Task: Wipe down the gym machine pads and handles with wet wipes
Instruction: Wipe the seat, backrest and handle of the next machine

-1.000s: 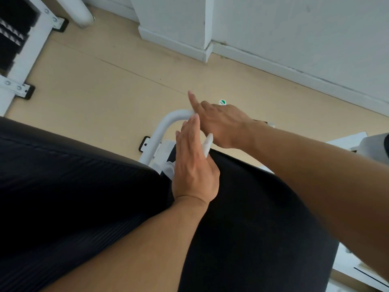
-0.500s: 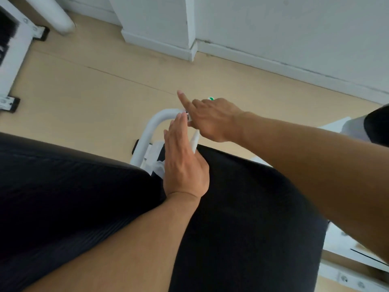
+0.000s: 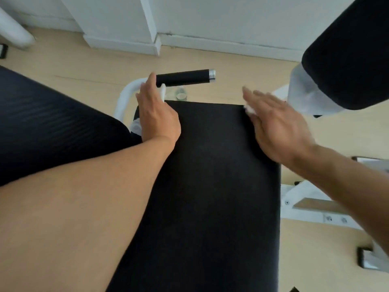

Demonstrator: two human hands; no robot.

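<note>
A black seat pad [image 3: 210, 186] fills the middle of the view. My left hand [image 3: 157, 114] lies flat along its far left edge, pressing a white wet wipe [image 3: 163, 92] that shows past the fingers and under the palm. Just beyond it a black handle grip [image 3: 183, 77] with a metal end cap sticks out from a white tube [image 3: 128, 91]. My right hand [image 3: 275, 129], blurred, is over the pad's far right corner with a second white wipe [image 3: 250, 109] under its fingers.
A second black pad [image 3: 52, 123] sits at the left and a black roller pad [image 3: 347, 49] hangs at the upper right. A clear bottle [image 3: 181, 94] stands on the wooden floor beyond the seat. White frame parts [image 3: 305, 207] lie at the right, near the wall.
My right hand has left the handle and swung right to the pad's far right corner, which uncovers the black grip. My left hand stays at the pad's left edge.
</note>
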